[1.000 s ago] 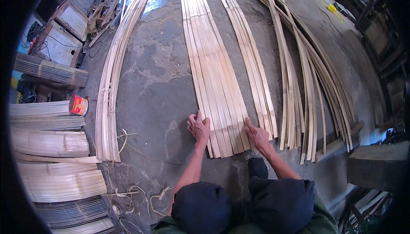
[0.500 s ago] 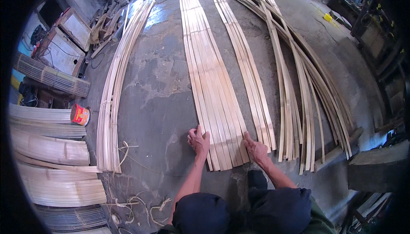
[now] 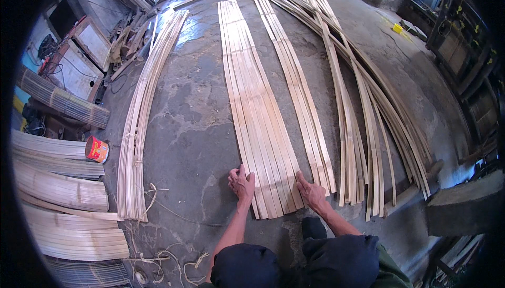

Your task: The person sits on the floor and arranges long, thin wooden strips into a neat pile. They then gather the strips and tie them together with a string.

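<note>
A flat row of long pale bamboo slats lies side by side on the concrete floor, running away from me. My left hand rests palm down on the near left edge of this row, fingers spread. My right hand presses flat on the near right edge of the same row. Neither hand grips anything. My dark-trousered knees show at the bottom.
A narrower slat row lies just right, then loose crossed strips. A curved slat bundle lies left, tied with string. A red can and stacked slat mats sit far left. A concrete block stands right.
The view has shifted slightly, so the slats and both hands sit lower in the picture. Both hands stay flat on the near ends of the slat row.
</note>
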Demonstrator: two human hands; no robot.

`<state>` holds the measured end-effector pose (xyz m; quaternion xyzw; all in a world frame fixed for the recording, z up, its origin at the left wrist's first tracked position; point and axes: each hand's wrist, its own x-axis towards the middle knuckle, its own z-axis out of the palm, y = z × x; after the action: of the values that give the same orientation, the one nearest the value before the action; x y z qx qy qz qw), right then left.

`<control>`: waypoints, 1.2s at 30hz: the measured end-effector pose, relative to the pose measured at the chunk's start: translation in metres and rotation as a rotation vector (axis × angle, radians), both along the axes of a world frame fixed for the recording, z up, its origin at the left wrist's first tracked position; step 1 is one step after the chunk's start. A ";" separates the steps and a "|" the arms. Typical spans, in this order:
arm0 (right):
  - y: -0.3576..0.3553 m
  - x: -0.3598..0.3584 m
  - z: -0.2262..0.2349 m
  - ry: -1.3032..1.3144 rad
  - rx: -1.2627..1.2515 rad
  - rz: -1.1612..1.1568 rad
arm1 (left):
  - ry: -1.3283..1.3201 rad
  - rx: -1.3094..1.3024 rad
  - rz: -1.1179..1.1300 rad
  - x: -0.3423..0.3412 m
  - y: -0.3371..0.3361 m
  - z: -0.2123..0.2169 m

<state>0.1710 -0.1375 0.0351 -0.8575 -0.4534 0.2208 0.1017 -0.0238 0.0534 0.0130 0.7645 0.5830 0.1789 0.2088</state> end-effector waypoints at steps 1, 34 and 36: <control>0.000 0.000 0.000 -0.002 0.001 0.003 | 0.008 0.001 -0.002 0.000 0.000 0.001; -0.018 0.044 -0.004 -0.298 0.273 -0.040 | -0.014 0.146 -0.304 0.035 -0.051 0.014; -0.013 0.041 0.009 -0.261 0.224 -0.035 | -0.039 0.135 -0.444 0.046 -0.065 0.014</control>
<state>0.2119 -0.1509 0.0443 -0.8699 -0.4696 0.0538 0.1408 0.0223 -0.0117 0.0269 0.8826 0.3833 0.1819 0.2023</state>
